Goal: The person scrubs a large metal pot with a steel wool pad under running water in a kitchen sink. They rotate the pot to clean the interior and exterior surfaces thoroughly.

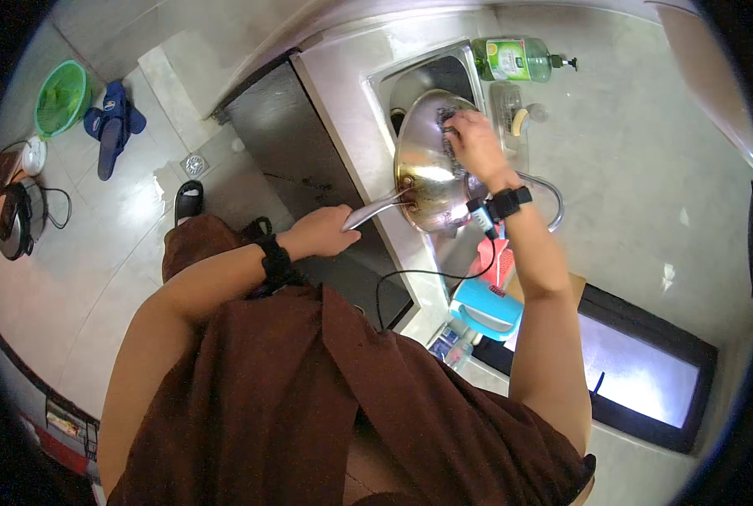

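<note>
A metal pan [430, 152] with brownish stains near its handle rivets lies tilted over the stainless steel sink [384, 95]. My left hand [327, 231] grips the end of the pan's metal handle [376, 210], in front of the counter edge. Against the pan's surface, my right hand [477, 144] presses a grey steel wool scourer [444, 121], partly covered by the fingers. The curved faucet [555, 193] shows just beyond my right wrist.
A green pump bottle [515, 60] and a clear container [506, 104] line the sink's far side. Nearer my right arm are a pink packet [498, 262], a blue container [489, 307] and a black-framed cooktop [642, 360]. A green basket [63, 101] and blue slippers [114, 123] are on the floor.
</note>
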